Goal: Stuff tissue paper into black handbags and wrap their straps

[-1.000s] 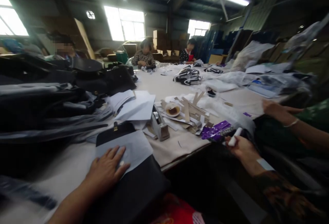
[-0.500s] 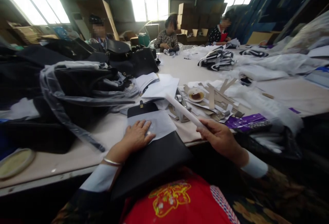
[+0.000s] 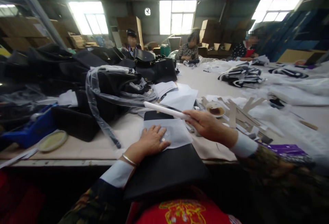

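My left hand (image 3: 153, 139) lies flat with its fingers spread on a thin white sheet (image 3: 177, 136). That sheet covers part of a black leather-like bag (image 3: 169, 169), which rests across the table edge and my lap. In my right hand (image 3: 203, 124) is one end of a long, narrow white roll (image 3: 164, 109); its material I cannot make out. The roll points left, held above the far end of the bag, with my fingers wrapped round its near end. White papers (image 3: 180, 97) lie just beyond the bag.
Black bags and wrapped straps (image 3: 105, 97) pile up on the left, by a blue bin (image 3: 33, 128) and a round lid (image 3: 52, 140). Right of me are cardboard strips (image 3: 232, 114), a bowl of brown liquid (image 3: 215, 109) and a purple packet (image 3: 288, 150). Several people sit across the table.
My right hand has moved left with the white roll, which now lies across above the bag's far end. My left hand stays on the sheet. The camera view has turned left and up.
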`<state>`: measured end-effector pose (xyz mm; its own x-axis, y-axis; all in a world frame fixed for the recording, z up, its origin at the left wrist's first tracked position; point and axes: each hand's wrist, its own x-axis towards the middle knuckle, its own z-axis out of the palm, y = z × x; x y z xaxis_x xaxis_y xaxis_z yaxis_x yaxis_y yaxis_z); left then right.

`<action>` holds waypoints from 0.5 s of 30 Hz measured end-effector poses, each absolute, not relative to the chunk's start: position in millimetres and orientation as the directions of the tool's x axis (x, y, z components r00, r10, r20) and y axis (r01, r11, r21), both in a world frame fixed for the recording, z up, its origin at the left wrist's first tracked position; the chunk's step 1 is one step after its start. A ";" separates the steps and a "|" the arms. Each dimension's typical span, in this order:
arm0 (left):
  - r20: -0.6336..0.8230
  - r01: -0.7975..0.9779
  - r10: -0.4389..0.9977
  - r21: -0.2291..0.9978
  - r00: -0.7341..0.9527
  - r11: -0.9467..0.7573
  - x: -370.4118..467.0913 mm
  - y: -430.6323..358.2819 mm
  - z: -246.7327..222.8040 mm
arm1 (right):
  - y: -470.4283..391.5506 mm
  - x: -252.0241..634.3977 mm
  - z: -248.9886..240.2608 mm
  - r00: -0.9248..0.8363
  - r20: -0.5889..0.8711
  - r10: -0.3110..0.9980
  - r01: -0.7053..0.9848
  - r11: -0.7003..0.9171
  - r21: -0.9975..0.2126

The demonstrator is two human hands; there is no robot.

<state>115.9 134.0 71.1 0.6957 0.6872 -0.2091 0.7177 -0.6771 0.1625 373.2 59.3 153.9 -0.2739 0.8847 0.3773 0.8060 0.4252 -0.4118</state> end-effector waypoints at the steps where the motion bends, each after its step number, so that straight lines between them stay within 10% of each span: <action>1: -0.208 0.719 0.688 0.168 0.695 -0.675 115.3 133.1 72.0 | 80.6 362.0 152.5 -0.327 0.328 0.886 0.820 0.439 -0.368; 15: -0.171 0.744 0.732 0.288 0.659 -0.603 111.4 131.2 67.4 | 187.2 327.8 51.2 -0.491 -0.030 0.871 0.832 0.458 -0.313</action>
<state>111.4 131.2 67.4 0.6592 0.7322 -0.1713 0.7442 -0.6026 0.2882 327.8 187.2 51.2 -0.4910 0.8706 -0.0301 0.8317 0.4582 -0.3135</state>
